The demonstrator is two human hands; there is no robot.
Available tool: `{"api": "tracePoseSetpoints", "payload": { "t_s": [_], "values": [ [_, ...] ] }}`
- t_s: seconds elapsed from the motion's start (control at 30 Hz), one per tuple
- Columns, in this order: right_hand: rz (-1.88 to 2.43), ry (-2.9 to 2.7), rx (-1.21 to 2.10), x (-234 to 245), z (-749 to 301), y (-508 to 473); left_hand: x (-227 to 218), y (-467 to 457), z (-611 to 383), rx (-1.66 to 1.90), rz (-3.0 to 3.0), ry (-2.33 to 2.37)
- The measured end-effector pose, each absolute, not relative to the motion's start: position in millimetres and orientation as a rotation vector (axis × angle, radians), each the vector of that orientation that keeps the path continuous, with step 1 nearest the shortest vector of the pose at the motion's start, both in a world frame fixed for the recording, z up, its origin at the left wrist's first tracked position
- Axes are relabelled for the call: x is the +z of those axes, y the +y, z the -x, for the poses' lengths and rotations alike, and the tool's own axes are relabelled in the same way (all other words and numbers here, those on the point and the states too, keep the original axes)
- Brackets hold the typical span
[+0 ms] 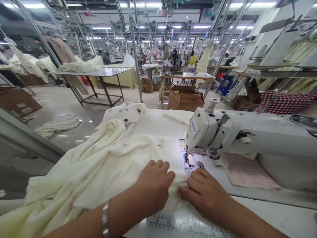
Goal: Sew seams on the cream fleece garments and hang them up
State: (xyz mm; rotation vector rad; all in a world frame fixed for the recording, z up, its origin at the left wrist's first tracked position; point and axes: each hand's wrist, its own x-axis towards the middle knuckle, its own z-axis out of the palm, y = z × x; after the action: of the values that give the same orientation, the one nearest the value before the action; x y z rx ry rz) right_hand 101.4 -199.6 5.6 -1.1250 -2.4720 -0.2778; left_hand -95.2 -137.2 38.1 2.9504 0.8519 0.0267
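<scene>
My left grip (155, 184) is curled over the cream cloth (119, 165), can't really tell if it's pinching any. My right grip (207, 191) is closed, thumb to fingers, on the cloth's right side, just short of the needle on the white sewing machine (198, 132). Cloth's sprawled across the bench (156, 123) past its left edge, ruler markings (173, 223) near the front edge.

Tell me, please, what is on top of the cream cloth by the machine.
The left hand rests on the cream cloth; the right hand touches its edge. Cloth beneath them is hidden.
</scene>
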Motion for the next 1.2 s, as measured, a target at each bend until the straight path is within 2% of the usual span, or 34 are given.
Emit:
{"api": "tracePoseSetpoints", "payload": {
  "t_s": [0.2,0.33,0.43,0.57,0.7,1.0,1.2],
  "values": [
    [1.335,-2.506,0.030,5.6,-107.3,-210.8,38.7,-115.3,75.0,-0.055,-2.876,0.865],
    [1.383,-2.556,-0.012,4.9,-108.2,-208.6,45.9,-107.3,75.6,-0.091,-2.857,0.892],
    [1.583,-2.533,-0.075,0.8,-103.8,-200.7,37.4,-107.8,71.8,0.097,-3.030,0.777],
    [1.696,-2.506,0.031,0.9,-110.7,-196.9,10.1,-116.4,79.0,0.455,-3.221,0.312],
    [1.613,-2.479,0.207,1.7,-137.6,-197.8,-6.0,-127.0,95.9,0.291,-3.090,0.310],
    [1.693,-2.383,0.102,-8.7,-143.3,-189.3,-2.8,-123.1,78.4,0.212,-3.027,0.392],
    [1.788,-2.373,-0.056,-8.5,-149.9,-187.1,-7.8,-119.4,83.8,0.350,-2.964,0.329]
  ]
}}
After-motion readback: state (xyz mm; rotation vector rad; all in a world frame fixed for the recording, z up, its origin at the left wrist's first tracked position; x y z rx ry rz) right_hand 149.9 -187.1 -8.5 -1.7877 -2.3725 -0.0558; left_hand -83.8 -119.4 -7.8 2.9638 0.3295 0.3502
